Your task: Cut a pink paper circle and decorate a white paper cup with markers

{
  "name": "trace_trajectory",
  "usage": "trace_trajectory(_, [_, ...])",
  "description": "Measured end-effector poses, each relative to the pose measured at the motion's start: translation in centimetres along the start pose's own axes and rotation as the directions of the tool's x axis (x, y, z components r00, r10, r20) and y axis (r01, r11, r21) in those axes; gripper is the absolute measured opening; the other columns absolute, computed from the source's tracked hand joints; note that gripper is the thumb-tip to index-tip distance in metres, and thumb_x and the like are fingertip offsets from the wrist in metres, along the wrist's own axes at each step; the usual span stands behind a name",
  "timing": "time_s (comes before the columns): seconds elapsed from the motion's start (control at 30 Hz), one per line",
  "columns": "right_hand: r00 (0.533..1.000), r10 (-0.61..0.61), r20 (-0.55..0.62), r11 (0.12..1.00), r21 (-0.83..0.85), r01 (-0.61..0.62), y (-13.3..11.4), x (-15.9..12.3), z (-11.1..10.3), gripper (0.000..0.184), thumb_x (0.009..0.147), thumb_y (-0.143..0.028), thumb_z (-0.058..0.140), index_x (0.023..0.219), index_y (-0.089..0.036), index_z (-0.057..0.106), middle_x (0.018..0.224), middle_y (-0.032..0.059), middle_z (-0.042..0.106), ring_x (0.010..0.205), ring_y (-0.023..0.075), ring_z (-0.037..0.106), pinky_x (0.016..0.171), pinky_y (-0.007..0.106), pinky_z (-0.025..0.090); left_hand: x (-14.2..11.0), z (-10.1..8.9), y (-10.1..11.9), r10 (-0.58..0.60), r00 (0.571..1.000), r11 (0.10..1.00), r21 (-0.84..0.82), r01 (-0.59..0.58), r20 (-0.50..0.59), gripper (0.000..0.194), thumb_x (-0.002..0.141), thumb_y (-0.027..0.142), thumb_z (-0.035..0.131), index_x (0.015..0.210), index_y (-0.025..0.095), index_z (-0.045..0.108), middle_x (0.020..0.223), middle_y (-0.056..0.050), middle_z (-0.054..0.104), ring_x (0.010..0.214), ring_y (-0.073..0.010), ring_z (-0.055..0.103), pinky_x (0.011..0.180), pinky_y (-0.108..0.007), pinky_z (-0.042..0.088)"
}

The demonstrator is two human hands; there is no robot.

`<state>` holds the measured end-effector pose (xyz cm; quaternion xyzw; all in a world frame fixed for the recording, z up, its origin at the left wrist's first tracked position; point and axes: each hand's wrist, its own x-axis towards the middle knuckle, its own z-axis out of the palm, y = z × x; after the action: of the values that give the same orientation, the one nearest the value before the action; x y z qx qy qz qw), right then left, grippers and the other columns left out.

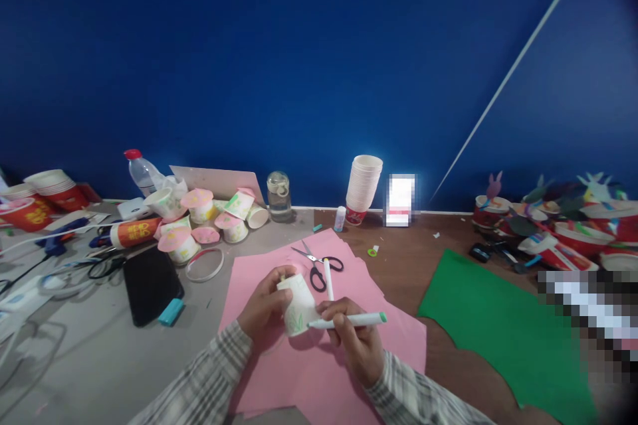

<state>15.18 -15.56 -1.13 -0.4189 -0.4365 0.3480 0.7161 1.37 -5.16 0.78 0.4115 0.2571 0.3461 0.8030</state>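
Note:
A white paper cup (302,304) with green leaf-like lines drawn on its side is tilted above the pink paper (393,332). My left hand (266,302) is closed around the cup from the left, fingers over its upper edge. My right hand (353,339) grips a white marker with a green end (361,320), its tip touching or very close to the cup's lower right side. Just beyond the hands lie black-handled scissors (318,264), partly spread, and another white marker with a yellow end (328,279).
Decorated paper cups (199,206) cluster at the left, near a black phone-like slab (152,285) and a teal block (171,312). A glass jar (279,198), a glue stick (339,219) and a cup stack (363,186) stand along the wall. Green paper (498,319) lies right.

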Motion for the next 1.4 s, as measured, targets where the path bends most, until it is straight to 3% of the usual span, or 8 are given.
trace_trajectory(0.2, [0.999, 0.005, 0.043, 1.000, -0.006, -0.005, 0.1, 0.0, 0.0, 0.018, 0.078, -0.032, 0.055, 0.071, -0.020, 0.068, 0.041, -0.0066, 0.047, 0.036, 0.0136, 0.042, 0.042, 0.026, 0.043, 0.0, -0.2, -0.2, 0.007, 1.000, 1.000, 0.014, -0.007, 0.018, 0.045, 0.053, 0.025, 0.074, 0.095, 0.023, 0.057, 0.065, 0.003, 0.056, 0.052, -0.0164, 0.052, 0.046, -0.026, 0.040])
trace_trajectory(0.53, [0.992, -0.076, 0.102, 0.986, -0.138, 0.089, -0.6, 0.2, 0.1, 0.017, 0.079, -0.022, 0.055, 0.069, -0.019, 0.068, 0.056, -0.0001, 0.061, 0.046, 0.0165, 0.053, 0.052, 0.028, 0.046, 0.0, 0.1, -0.1, 0.015, 1.000, 1.000, 0.020, -0.014, -0.011, 0.048, 0.049, 0.026, 0.077, 0.093, 0.022, 0.058, 0.064, 0.004, 0.056, 0.051, -0.0159, 0.051, 0.044, -0.025, 0.039])
trace_trajectory(0.73, [1.000, -0.023, -0.022, 0.995, -0.102, 0.020, 0.0, -0.1, -0.1, 0.020, 0.080, -0.030, 0.052, 0.072, -0.019, 0.067, 0.042, -0.0057, 0.050, 0.036, 0.0142, 0.045, 0.045, 0.027, 0.045, 0.0, 0.0, -0.1, 0.003, 1.000, 1.000, 0.022, -0.002, -0.020, 0.047, 0.050, 0.026, 0.076, 0.094, 0.023, 0.058, 0.064, 0.004, 0.056, 0.052, -0.0162, 0.052, 0.045, -0.025, 0.040])
trace_trajectory(0.83, [1.000, 0.011, -0.021, 0.999, -0.038, -0.012, 0.1, -0.1, -0.1, 0.023, 0.080, -0.034, 0.051, 0.071, -0.020, 0.066, 0.038, -0.0070, 0.045, 0.037, 0.0149, 0.044, 0.040, 0.025, 0.042, 0.0, -0.1, -0.2, 0.003, 1.000, 1.000, 0.021, -0.003, -0.011, 0.046, 0.052, 0.025, 0.076, 0.094, 0.024, 0.057, 0.064, 0.004, 0.056, 0.053, -0.0169, 0.053, 0.047, -0.026, 0.041])
trace_trajectory(1.17, [1.000, 0.018, 0.014, 0.997, -0.073, -0.017, 0.7, -0.2, -0.3, 0.018, 0.078, -0.026, 0.055, 0.066, -0.019, 0.067, 0.039, -0.0071, 0.045, 0.038, 0.0141, 0.045, 0.040, 0.024, 0.041, 0.0, -0.1, -0.2, 0.006, 1.000, 1.000, 0.028, -0.006, -0.008, 0.048, 0.050, 0.026, 0.077, 0.094, 0.023, 0.057, 0.066, 0.003, 0.056, 0.055, -0.0178, 0.054, 0.047, -0.026, 0.041])
trace_trajectory(1.4, [0.990, 0.097, -0.102, 0.995, 0.010, -0.096, 0.2, 0.1, -0.1, 0.026, 0.077, -0.038, 0.053, 0.065, -0.020, 0.067, 0.034, -0.0064, 0.044, 0.033, 0.0135, 0.039, 0.033, 0.022, 0.035, -0.1, 0.2, 0.0, 0.010, 0.999, 1.000, 0.027, -0.009, -0.031, 0.048, 0.049, 0.026, 0.077, 0.093, 0.023, 0.058, 0.064, 0.003, 0.056, 0.052, -0.0160, 0.051, 0.045, -0.025, 0.040])
